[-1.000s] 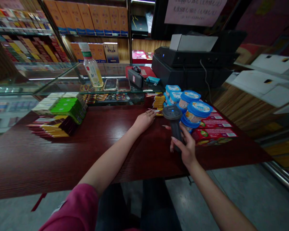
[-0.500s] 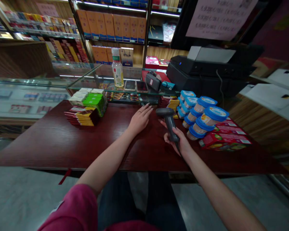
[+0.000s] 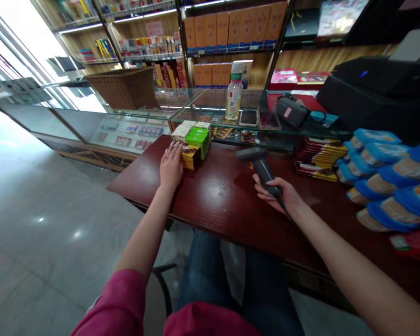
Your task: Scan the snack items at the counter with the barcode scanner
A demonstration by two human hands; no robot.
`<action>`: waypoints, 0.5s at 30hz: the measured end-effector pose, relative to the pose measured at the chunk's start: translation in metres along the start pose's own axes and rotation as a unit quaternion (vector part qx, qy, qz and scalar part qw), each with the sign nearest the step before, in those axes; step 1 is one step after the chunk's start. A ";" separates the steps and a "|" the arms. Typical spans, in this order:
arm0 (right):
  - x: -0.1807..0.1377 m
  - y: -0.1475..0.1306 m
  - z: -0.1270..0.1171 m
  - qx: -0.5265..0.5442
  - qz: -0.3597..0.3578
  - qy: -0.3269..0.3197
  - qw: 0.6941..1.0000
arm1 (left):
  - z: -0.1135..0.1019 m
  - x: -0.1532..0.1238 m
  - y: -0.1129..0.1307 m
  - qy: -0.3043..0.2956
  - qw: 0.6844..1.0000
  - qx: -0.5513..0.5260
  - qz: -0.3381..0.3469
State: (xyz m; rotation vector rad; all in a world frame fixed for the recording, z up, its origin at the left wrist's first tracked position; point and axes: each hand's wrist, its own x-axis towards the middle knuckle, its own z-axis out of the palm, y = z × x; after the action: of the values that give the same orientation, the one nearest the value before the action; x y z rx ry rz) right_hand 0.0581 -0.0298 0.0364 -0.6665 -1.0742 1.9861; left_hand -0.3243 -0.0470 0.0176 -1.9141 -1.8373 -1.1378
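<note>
Handheld scanner [image 3: 264,170] over the dark red table [image 3: 213,196], its handle wrapped in the closed fingers of the right hand [image 3: 287,198]. The left hand [image 3: 171,165] rests on the yellow-and-maroon packets [image 3: 192,156] beside the green boxes [image 3: 198,136]; whether it grips them, I cannot tell. Of the labelling, the bottle [image 3: 234,100] wears a green neck band and a small red patch (its print too fine to read). The black case [image 3: 294,112] bears a pale tag, and markings on the orange boxes [image 3: 234,28] behind are likewise illegible.
</note>
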 end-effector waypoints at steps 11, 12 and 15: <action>-0.009 -0.001 -0.003 -0.033 -0.016 0.005 0.999 | -0.001 -0.005 0.049 -0.053 0.986 -0.146 0.059; -0.008 -0.001 -0.003 -0.031 -0.016 0.003 0.999 | 0.004 -0.005 0.057 -0.039 0.983 -0.175 0.043; -0.004 -0.003 -0.006 -0.010 -0.012 0.002 1.000 | 0.029 0.001 0.081 0.022 0.957 -0.282 -0.061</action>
State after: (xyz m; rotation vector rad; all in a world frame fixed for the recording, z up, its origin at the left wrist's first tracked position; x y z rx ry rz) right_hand 0.0660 -0.0294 0.0367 -0.6637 -1.0961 1.9555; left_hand -0.2390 -0.0411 0.0257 -2.0394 -1.7540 -1.8946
